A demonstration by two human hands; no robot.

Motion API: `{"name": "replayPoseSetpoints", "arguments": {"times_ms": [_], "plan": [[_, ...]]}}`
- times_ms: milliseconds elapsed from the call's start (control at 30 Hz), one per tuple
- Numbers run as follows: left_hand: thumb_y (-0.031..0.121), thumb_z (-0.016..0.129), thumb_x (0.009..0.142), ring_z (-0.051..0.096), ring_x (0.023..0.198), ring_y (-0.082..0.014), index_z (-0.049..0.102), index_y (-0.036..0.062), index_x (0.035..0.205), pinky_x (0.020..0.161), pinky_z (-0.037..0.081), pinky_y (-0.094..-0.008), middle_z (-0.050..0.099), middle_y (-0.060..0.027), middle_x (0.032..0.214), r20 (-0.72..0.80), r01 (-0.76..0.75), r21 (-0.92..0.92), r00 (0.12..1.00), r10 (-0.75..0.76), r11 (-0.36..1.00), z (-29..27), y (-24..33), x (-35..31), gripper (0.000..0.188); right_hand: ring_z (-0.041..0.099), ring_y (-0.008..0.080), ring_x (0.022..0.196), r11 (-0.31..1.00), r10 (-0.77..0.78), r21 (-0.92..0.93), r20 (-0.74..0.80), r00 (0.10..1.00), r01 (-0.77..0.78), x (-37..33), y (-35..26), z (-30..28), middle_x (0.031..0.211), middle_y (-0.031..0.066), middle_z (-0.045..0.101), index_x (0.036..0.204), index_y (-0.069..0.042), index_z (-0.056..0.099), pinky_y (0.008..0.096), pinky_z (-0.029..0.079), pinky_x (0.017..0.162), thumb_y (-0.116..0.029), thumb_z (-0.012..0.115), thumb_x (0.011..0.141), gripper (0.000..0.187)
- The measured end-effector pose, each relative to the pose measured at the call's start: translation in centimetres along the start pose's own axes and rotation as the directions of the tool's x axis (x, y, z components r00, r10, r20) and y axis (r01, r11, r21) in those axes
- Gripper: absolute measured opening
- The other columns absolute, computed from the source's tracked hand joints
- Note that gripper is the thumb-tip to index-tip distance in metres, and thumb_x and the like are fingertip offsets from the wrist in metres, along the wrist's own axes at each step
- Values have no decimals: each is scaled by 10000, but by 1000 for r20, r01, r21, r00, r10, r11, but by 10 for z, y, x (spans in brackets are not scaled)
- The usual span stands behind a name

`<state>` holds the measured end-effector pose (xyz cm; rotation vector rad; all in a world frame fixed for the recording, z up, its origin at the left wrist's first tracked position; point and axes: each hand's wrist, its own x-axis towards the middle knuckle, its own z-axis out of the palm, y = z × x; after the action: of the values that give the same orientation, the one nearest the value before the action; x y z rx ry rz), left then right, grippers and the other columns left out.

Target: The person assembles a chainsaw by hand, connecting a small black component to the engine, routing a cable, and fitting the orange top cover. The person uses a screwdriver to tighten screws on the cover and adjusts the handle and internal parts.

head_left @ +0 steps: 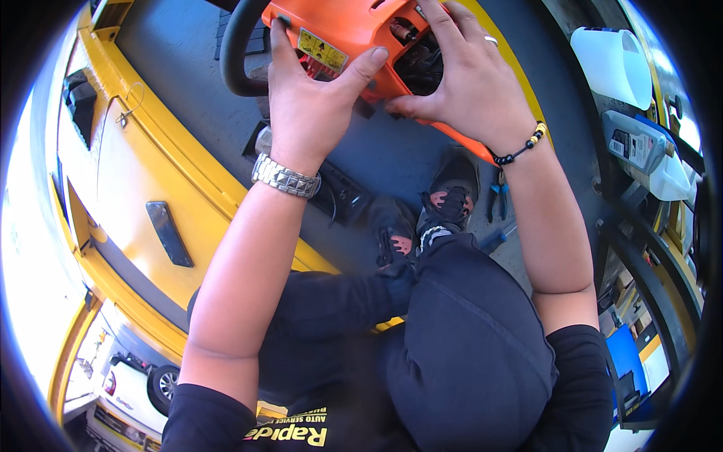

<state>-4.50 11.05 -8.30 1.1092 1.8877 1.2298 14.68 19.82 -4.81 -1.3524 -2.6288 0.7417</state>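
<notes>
An orange chainsaw (354,24) is between my hands at the top of the view, its upper part cut off by the edge. A black loop handle (236,56) curves from its left side, and a yellow label is on the housing. My left hand (312,109) grips the housing's near left side, thumb and fingers spread around the label. My right hand (482,87) is closed over the right side, beside an opening that shows dark inner parts. Its thumb presses the near edge. The far fingertips of both hands are partly hidden.
Blue-handled pliers (498,197) and a tool with a blue handle (493,241) lie on the floor by my shoes (446,203). A dark phone (169,233) rests on the yellow panel (147,173) at left. A translucent jug (611,68) and a grey bottle (634,142) stand at right.
</notes>
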Motion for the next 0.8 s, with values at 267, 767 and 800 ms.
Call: {"name": "replayPoseSetpoints", "arguments": {"times_ms": [267,767,800], "plan": [[339,869,800,614,1022,-381,545,-47,1271,893,522,-455,603,-219,1151,-176,-102,242,973,147,965,26,-10,-50,690,570,359,1291,979,-200,-79,-197,960,188,10,23,15,1456,194,496,1620,-108,291,445,502,1073,-534,957,580,1307],[79,721,845,650,1049,-365,776,72,1054,912,538,-438,648,-176,1144,1,-223,369,971,240,902,16,-17,-54,216,590,311,1276,987,-154,17,-146,977,158,6,20,15,1389,192,540,1617,-94,319,426,492,1076,-613,933,573,1317],[95,733,843,652,1039,-362,781,77,1051,909,538,-434,652,-170,1138,3,-231,376,969,248,898,16,-19,-52,214,590,312,1276,989,-145,18,-141,979,149,5,18,14,1390,193,538,1617,-93,319,425,491,1078,-608,935,578,1313]]}}
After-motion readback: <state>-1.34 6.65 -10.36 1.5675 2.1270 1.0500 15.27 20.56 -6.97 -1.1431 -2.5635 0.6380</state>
